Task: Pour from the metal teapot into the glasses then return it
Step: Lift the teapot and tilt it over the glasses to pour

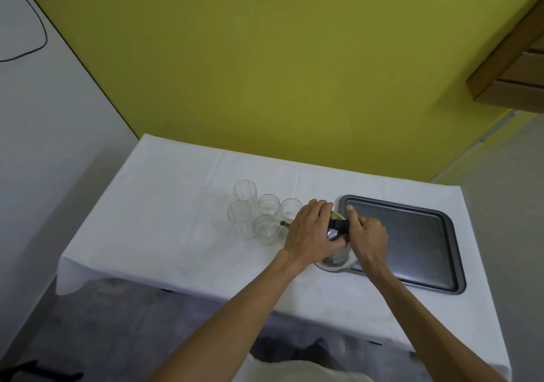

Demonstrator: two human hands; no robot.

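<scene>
The metal teapot (334, 233) sits in a shallow glass dish (338, 266) at the table's middle, mostly hidden under my hands. My left hand (309, 228) lies over its lid and body. My right hand (368, 237) grips its black handle (338, 223). The thin spout (284, 224) pokes out to the left toward several clear glasses: two tall ones (241, 219) at the far left and three short ones (266, 230) beside them, all standing upright. Whether the glasses hold liquid cannot be told.
A dark metal baking tray (426, 234) lies right of the dish, its left edge touching it. A white cloth (176, 219) covers the table, which stands against a yellow-green wall. A wooden shelf (512, 66) hangs at the upper right.
</scene>
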